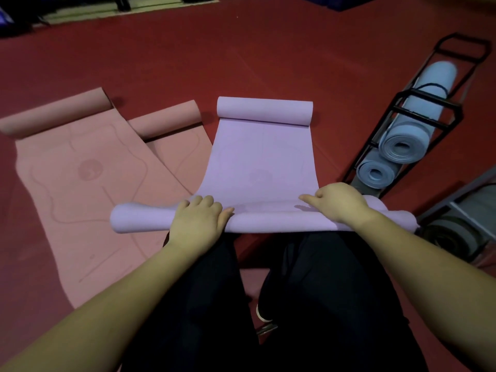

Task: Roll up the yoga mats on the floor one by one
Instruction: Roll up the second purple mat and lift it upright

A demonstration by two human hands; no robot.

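A lilac yoga mat (259, 154) lies on the red floor in front of me, its far end curled into a roll and its near end rolled into a thin tube across my knees. My left hand (197, 220) lies over the left part of that near roll, fingers curled on top. My right hand (339, 201) presses on the right part, fingers curved forward. Two pink mats lie to the left, the nearer pink mat (80, 183) overlapping the second pink mat (174, 146); both have their far ends curled up.
A black metal rack (402, 108) on the right holds rolled blue mats (405, 143). Another rack with a dark grey rolled mat (453, 234) stands at the right edge. Red floor (241, 57) stretches beyond the mats. My dark-trousered legs fill the foreground.
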